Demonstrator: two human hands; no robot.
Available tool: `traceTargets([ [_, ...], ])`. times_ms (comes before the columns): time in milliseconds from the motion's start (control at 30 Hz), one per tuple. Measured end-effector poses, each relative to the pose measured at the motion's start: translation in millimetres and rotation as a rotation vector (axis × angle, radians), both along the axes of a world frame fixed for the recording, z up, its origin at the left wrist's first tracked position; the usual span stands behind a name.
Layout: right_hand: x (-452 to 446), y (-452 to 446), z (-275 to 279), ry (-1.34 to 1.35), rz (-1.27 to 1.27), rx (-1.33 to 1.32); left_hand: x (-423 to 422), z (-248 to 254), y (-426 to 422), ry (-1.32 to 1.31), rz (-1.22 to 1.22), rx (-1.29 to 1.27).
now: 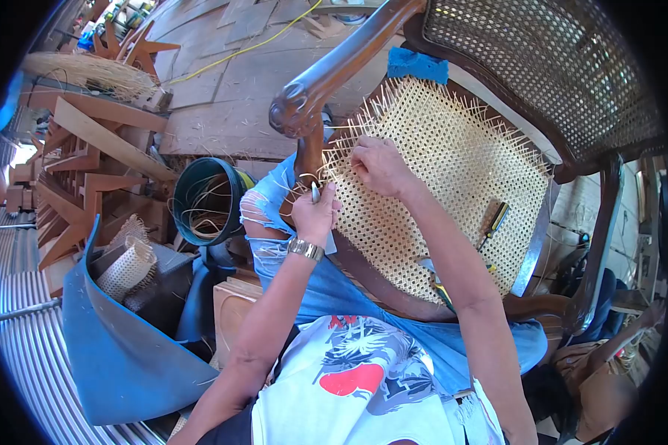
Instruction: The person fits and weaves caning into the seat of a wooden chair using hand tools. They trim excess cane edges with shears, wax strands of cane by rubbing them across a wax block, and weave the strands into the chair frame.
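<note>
A sheet of woven cane webbing (438,148) lies over the seat of a dark wooden armchair (393,30), its loose strand ends sticking out along the edges. At the seat's left edge, beside the chair's arm post, my left hand (315,215) is closed around a small tool with a shiny metal end (315,193); its kind is hidden. My right hand (382,167) rests over the webbing near the same edge with its fingers curled together. Whatever is in those fingertips is too small to make out. A screwdriver (495,222) and a yellow-and-green-handled tool (441,289) lie on the webbing.
A blue foam piece (418,65) sits at the seat's far edge. To the left stand a dark bucket (211,200) with cane strands, a rolled cane sheet (128,271), a blue sheet (126,356) and stacked wooden parts (89,185). Another person (608,386) is at lower right.
</note>
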State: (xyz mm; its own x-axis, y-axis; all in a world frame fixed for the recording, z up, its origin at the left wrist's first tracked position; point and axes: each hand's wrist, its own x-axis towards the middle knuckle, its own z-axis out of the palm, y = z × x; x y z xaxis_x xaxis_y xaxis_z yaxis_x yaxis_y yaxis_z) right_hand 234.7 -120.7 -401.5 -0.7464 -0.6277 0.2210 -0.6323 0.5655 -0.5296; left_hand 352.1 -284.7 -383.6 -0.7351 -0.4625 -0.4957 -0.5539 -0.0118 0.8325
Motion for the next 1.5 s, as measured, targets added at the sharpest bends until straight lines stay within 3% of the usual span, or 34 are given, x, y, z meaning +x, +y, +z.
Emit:
traceTargets([
  [133,-1.6,-0.7,1.7,-0.047,0.023,0.037,1.5,2.2,5.8,-0.017,0.188,0.309],
  [367,-4.1,-9.3,13.9,0.004,-0.001,0.136,-0.7,-35.7,3.2,0.153,0.407,0.930],
  [500,3.1,-12.7,4.8,-0.060,-0.070,0.070,5.5,-9.5,22.7,0.234,0.243,0.580],
  [667,6.4,-13.9,-0.4,0.168,-0.046,0.121,-1.8,-14.9,13.2,0.453,-0.049,-0.372],
  [833,12.6,-42.9,27.3,0.447,0.079,0.696,1.1,-13.8,-11.2,0.447,-0.093,-0.453],
  [933,20.2,-65.4,35.1,0.424,0.070,0.938,2.6,-7.4,-22.3,0.516,-0.111,-0.566],
  [967,20.4,-68.9,37.1,0.418,0.061,1.002,3.7,-6.3,-28.2,0.488,-0.099,-0.494],
  [1000,14.6,-68.4,50.5,0.248,0.128,0.970,7.7,-5.9,-33.0,0.456,-0.089,-0.418],
  [1133,-33.9,-4.6,6.0,-0.571,-0.103,0.086,7.3,-2.7,-32.8,0.437,-0.022,-0.237],
  [1200,-31.7,4.8,6.9,-0.716,-0.110,-0.095,8.5,1.1,-38.0,0.390,-0.072,-0.213],
  [1233,-33.5,3.1,9.5,-0.780,-0.106,-0.192,7.7,2.6,-38.4,0.490,-0.107,-0.337],
  [1300,-35.9,-2.8,16.7,-0.693,-0.137,-0.020,11.0,6.1,-32.2,0.679,-0.189,-0.584],
  [1400,-36.5,-13.5,24.2,-0.631,-0.165,0.134,11.8,14.6,-12.4,0.676,-0.211,-0.557],
  [1500,-45.7,-10.1,22.5,-0.763,-0.121,0.077,8.0,11.8,-4.5,0.596,-0.225,-0.570],
])
